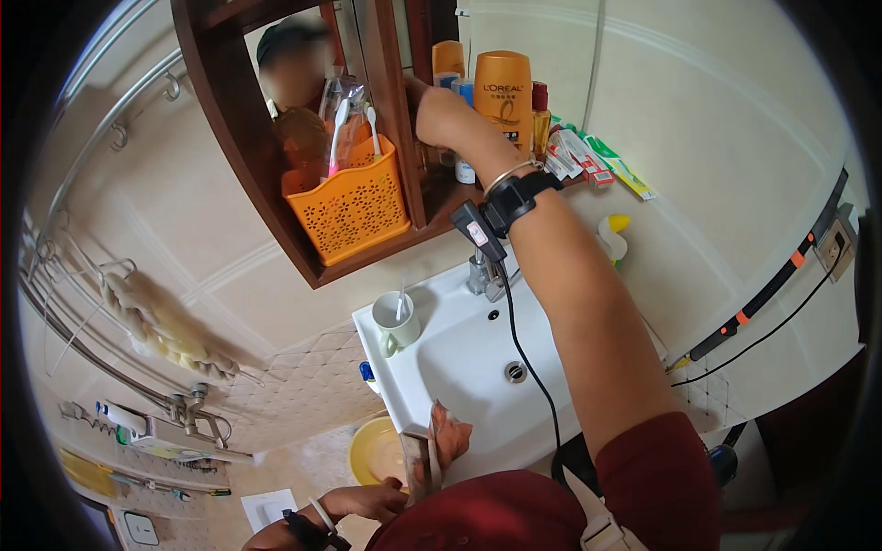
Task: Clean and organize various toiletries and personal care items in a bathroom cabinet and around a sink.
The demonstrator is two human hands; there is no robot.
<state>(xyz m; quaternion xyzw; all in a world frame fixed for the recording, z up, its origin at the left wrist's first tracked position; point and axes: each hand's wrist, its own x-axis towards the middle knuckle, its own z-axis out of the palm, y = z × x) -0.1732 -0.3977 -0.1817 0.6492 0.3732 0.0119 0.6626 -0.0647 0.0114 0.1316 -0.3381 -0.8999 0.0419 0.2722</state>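
My right arm stretches up across the sink to the dark wooden cabinet shelf. My right hand is bent at the wrist behind the cabinet's upright, beside the bottles, and its fingers are hidden there. Low at the sink's left front corner, my left hand has its fingers curled against a beige and orange-brown cloth, which it appears to grip. The cloth rests over the basin's rim. Next to the right hand stand an orange-gold bottle and a smaller amber bottle with a dark red cap.
An orange perforated basket with toothbrushes sits in the mirrored cabinet. A pale mug stands on the white sink near the faucet. Tubes and small boxes lie at the shelf's right end. A yellow basin is below.
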